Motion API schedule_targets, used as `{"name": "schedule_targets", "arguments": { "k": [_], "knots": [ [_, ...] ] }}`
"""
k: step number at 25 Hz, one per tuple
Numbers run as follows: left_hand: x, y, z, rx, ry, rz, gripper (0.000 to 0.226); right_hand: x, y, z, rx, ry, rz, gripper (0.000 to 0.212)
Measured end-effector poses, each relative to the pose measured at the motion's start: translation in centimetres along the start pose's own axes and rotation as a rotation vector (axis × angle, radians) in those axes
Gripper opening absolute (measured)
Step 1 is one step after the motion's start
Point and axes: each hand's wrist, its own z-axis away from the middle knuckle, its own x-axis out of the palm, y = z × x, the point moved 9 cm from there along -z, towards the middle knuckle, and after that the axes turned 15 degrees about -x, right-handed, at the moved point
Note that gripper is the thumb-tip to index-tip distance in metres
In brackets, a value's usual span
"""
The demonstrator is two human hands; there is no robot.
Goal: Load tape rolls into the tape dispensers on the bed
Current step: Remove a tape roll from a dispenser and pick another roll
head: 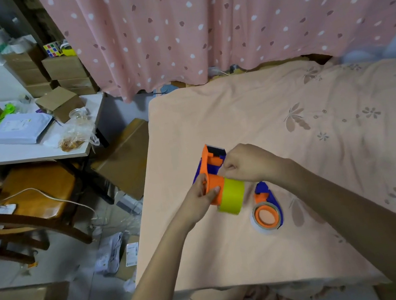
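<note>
over the bed [237, 108], our left hand [199, 198] grips the orange tape dispenser [210, 171] hub; the yellow-green tape roll [232, 196] sits on it, axis pointing right, our right hand [245, 163] pinching just above, nearer; a second loaded dispenser [267, 206] lies beside

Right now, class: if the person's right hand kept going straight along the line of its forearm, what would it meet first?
Probably the orange-and-blue tape dispenser: the right hand points up-left, directly at it, with fingertips apparently already touching it above the yellow tape roll. Depth is uncertain.
</note>
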Motion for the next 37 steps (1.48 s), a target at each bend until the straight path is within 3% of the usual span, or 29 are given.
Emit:
{"name": "schedule_targets", "arguments": {
  "k": [6, 9, 13, 20, 22, 24, 26, 28, 30, 37],
  "knots": [
    [0.1, 0.7, 1.2, 0.023, -0.022, 0.108, 0.024, 0.9, 1.3, 0.2, 0.055, 0.085, -0.031, 0.034],
    [1.4, 1.0, 1.4, 0.039, -0.02, 0.113, 0.031, 0.2, 0.5, -0.6, 0.042, 0.15, -0.076, 0.028],
    [1.4, 0.3, 1.2, 0.083, 0.028, 0.172, 0.031, 0.3, 0.3, -1.2, 0.002, 0.089, -0.076, 0.025],
    [2.5, 0.4, 2.0, 0.081, -0.039, 0.173, 0.029, -1.2, 1.9, -1.3, 0.042, 0.103, -0.367, 0.015],
    [2.5, 0.3, 2.1, 0.08, -0.041, 0.204, 0.028, -0.2, 2.3, -0.3, 0.083, 0.043, -0.474, 0.032],
    [2.4, 0.3, 2.1, 0.081, -0.024, 0.194, 0.026, 1.6, 2.2, 1.1, 0.071, -0.022, -0.405, 0.06],
    [2.2, 0.3, 2.2, 0.072, -0.021, 0.196, 0.025, 2.2, 1.6, 2.0, -0.003, 0.109, -0.375, 0.048],
    [2.1, 0.3, 2.3, 0.071, -0.035, 0.237, 0.027, 1.9, 1.7, 2.7, -0.027, 0.32, -0.511, 0.022],
    [1.9, 0.3, 2.4, 0.063, -0.035, 0.243, 0.03, 2.0, 2.0, 3.2, 0.004, 0.423, -0.622, 0.011],
    [2.3, 1.0, 3.0, 0.091, -0.082, 0.226, 0.034, 1.0, 3.3, 3.4, 0.118, 0.53, -0.732, 0.012]
  ]
}}
